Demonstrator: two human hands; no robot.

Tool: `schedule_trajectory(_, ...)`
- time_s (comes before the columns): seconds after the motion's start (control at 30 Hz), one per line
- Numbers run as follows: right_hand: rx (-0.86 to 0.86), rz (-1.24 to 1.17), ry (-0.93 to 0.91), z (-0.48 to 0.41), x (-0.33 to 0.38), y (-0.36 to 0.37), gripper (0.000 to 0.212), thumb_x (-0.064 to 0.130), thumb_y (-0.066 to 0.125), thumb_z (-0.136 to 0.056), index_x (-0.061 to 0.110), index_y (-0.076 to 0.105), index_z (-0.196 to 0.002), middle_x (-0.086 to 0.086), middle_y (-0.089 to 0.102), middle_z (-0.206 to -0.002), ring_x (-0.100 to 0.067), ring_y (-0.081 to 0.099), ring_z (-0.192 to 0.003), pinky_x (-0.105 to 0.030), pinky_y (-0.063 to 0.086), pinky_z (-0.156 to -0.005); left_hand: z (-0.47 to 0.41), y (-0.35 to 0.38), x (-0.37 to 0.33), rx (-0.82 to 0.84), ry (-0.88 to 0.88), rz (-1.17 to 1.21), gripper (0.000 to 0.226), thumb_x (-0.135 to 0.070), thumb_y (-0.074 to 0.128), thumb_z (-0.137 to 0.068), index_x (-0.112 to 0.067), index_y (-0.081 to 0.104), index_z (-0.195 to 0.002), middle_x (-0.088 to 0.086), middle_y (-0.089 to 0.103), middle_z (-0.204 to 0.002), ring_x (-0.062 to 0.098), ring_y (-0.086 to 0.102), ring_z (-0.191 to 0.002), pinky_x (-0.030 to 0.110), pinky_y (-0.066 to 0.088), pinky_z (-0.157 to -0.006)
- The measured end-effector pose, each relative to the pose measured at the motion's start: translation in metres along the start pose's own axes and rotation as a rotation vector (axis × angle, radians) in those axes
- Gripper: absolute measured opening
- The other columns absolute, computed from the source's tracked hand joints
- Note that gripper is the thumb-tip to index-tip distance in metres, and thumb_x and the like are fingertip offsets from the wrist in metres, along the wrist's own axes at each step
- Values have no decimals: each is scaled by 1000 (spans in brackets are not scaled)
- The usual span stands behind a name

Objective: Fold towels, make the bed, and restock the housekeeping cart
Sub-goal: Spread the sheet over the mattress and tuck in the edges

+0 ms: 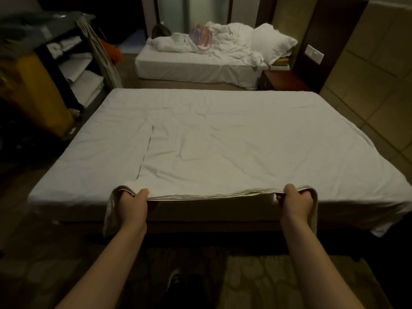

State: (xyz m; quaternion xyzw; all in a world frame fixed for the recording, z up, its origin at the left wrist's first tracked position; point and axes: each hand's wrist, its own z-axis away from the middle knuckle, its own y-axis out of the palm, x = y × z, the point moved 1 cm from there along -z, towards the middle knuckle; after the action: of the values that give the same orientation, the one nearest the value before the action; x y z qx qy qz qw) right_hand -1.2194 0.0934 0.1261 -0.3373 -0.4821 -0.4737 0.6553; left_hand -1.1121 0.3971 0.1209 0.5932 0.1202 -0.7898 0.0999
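Folded sheet [211, 157] on bed, near edge gripped by both hands' fingers [281, 197]

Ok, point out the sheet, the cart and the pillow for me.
sheet [223, 141], head view, its wrinkled middle.
cart [59, 79], head view, its dark upright post.
pillow [272, 42], head view, its middle.

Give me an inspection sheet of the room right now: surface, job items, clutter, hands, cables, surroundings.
Surface: near bed, covered in white, lightly creased.
Job's things: sheet spread over the bed, layered near edge lifted; housekeeping cart at left, folded linen on its shelves.
Clutter: far bed bears rumpled linen, a pillow and a pinkish bag.
Hands: left hand and right hand each grip the sheet's near edge.
Cables: nothing seen.
Surroundings: tiled wall at right, wall switch, patterned carpet underfoot.
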Motion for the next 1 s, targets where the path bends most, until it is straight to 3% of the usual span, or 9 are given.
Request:
schedule_trajectory(0.1, -5, -3, 13, -15, 7, 18, 17, 6, 48, -82, 0, 49, -98, -4, 53, -73, -9, 54, -45, -15, 39, -37, -21, 18, -8, -6, -12, -10, 7, -13, 61, -83, -10, 57, -78, 11, 61, -86, 35, 63, -90, 47, 54, -80)
schedule_trajectory(0.2, 14, 18, 3, -37, 16, 50, 18, 6, 48, -83, -1, 48, -100, -5, 53, -72, -15, 51, -55, -25, 41, -49, -46, 44, -21, -27, -16, 40, 9, -7, 57, -89, -2, 57, -96, 12, 58, -95, 28, 58, -89, 32, 49, -68)
schedule_trajectory(0.3, 26, 12, -24, -70, 19, 93, 17, 4, 48, -83, 1, 49, -99, -8, 55, -81, -16, 51, -57, -26, 41, -52, -83, 77, -28, -52, -11, 23, 5, -13, 57, -90, -8, 56, -90, 7, 58, -85, 28, 58, -84, 34, 50, -71)
schedule_trajectory(0.43, 25, 54, -32, -136, 12, 165, 26, 3, 48, -83, 2, 51, -109, -7, 57, -86, -16, 52, -63, -28, 43, -55, -161, 142, -30, -58, -44, 16, 6, -12, 54, -92, -7, 54, -90, 5, 50, -72, 18, 45, -58, 23, 38, -45)
schedule_trajectory(0.57, -34, 146, -9, -213, 1, 248, 29, 7, 48, -81, -2, 52, -108, -15, 60, -95, -26, 55, -78, -33, 42, -68, -260, 217, -29, -56, -146, -1, 20, -11, 54, -90, -9, 50, -70, 10, 55, -75, 22, 51, -59, 29, 44, -60)
schedule_trajectory(0.7, -103, 271, -20, -278, -3, 322, 15, 5, 47, -87, 3, 48, -102, -9, 54, -90, -24, 48, -81, -25, 30, -65, -346, 280, -23, -61, -258, -43, 18, -11, 55, -88, -5, 55, -71, 7, 61, -61, 19, 57, -52, 30, 50, -60)
schedule_trajectory(0.77, -107, 325, -26, -312, -8, 355, 17, 7, 47, -88, 3, 49, -104, -9, 53, -90, -24, 47, -83, -26, 29, -67, -382, 309, -20, -65, -272, -18, 9, -5, 52, -89, -1, 60, -91, 10, 62, -77, 18, 58, -56, 21, 51, -45)
schedule_trajectory(0.83, -106, 402, -1, -348, -21, 387, 18, 11, 48, -87, 2, 49, -102, -11, 54, -92, -27, 49, -86, -34, 36, -77, -418, 337, -14, -77, -284, -3, 23, -1, 50, -89, 2, 58, -110, 14, 61, -97, 21, 58, -68, 15, 48, -40)
schedule_trajectory(1.0, -62, 494, 109, -435, -63, 467, 14, 14, 50, -85, 4, 44, -94, -13, 53, -94, -29, 51, -86, -40, 42, -83, -513, 406, 19, -135, -349, -43, 19, -5, 51, -88, 2, 57, -105, 17, 61, -99, 20, 62, -57, 16, 45, -36)
